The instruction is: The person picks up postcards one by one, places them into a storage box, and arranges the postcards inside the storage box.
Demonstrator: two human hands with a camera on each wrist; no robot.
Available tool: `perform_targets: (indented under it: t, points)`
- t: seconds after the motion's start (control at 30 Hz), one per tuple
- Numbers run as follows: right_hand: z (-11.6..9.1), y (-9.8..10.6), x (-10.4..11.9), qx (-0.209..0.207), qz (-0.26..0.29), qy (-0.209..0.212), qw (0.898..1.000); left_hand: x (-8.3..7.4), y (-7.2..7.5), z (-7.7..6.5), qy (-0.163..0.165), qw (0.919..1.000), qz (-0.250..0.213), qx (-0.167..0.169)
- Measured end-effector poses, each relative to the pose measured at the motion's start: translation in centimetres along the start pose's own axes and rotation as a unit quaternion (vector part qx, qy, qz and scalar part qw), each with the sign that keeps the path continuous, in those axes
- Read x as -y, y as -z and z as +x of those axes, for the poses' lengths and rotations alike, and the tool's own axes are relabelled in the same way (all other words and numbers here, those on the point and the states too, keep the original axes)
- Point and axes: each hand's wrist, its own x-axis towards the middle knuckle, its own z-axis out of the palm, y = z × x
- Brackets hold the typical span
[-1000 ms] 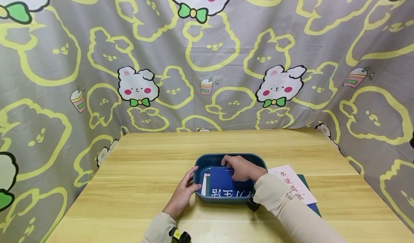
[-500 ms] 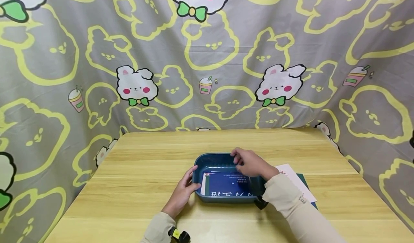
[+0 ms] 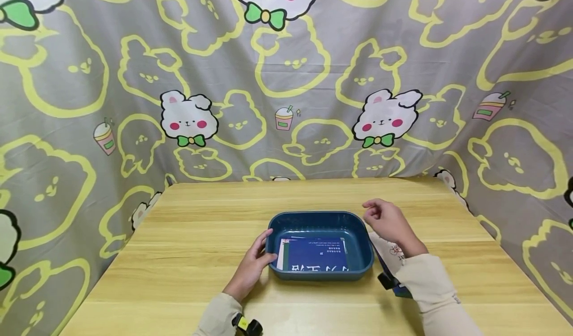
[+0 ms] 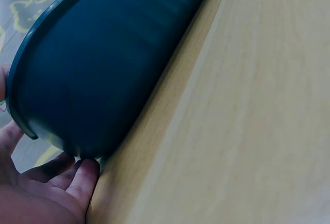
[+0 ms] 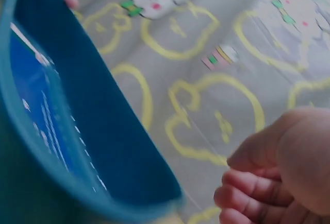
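Note:
A dark blue rectangular plastic bin (image 3: 322, 276) stands on the table. Flat inside it lies a blue card with white lettering (image 3: 315, 251), with the white and green edges of other cards showing at its left. My left hand (image 3: 250, 271) grips the bin's left end, the thumb at the rim; in the left wrist view its fingertips (image 4: 85, 175) touch the outer wall near the tabletop. To the right of the bin, my right hand (image 3: 389, 224) hovers over a stack of cards, fingers loosely curled around nothing. The white card with red characters (image 3: 389, 251) on that stack is partly covered by hand and sleeve.
The bin and cards rest on a light wooden table (image 3: 201, 226). A grey curtain with yellow outlines and white rabbits (image 3: 304, 87) hangs behind the table and along both sides. Each wrist wears a black camera (image 3: 252, 327).
My right hand has left the cards inside the bin, lifted past the right rim and moved over the stack outside. The left hand keeps its hold on the bin.

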Motion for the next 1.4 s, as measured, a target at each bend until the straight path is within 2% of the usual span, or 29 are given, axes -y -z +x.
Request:
perform_targets:
  t: [0.13, 0.27, 0.4, 0.67, 0.8, 0.9, 1.0, 1.4]
  points:
    - [-0.7, 1.2, -1.9, 0.007, -0.014, -0.072, 0.997, -0.1, 0.0, 0.0, 0.0, 1.0, 0.002, 0.0]
    - [-1.4, 2.1, -3.3, 0.047, -0.04, -0.128, 0.99, -0.1, -0.1, -0.1, 0.0, 1.0, 0.002, -0.001]
    - [-1.7, 3.0, -4.5, 0.093, -0.068, -0.173, 0.978, -0.1, -0.1, -0.1, -0.001, 1.0, 0.003, -0.002]
    - [-2.7, 3.2, -7.0, 0.153, -0.083, -0.231, 0.957, -0.2, 0.1, -0.1, -0.003, 1.0, 0.004, -0.001]
    - [-2.9, 3.4, -7.2, 0.175, -0.11, -0.237, 0.949, -0.1, 0.1, -0.1, -0.002, 1.0, 0.002, -0.001]
    - [-2.9, 3.7, -7.4, 0.173, -0.083, -0.248, 0.95, -0.1, 0.0, -0.1, -0.001, 1.0, 0.0, 0.0]
    - [-2.8, 4.0, -7.7, 0.161, -0.027, -0.272, 0.948, -0.1, -0.1, -0.1, -0.002, 1.0, -0.001, 0.0]
    - [-3.0, 4.7, -8.3, 0.144, 0.093, -0.263, 0.949, -0.1, -0.1, 0.0, -0.002, 1.0, 0.0, 0.001]
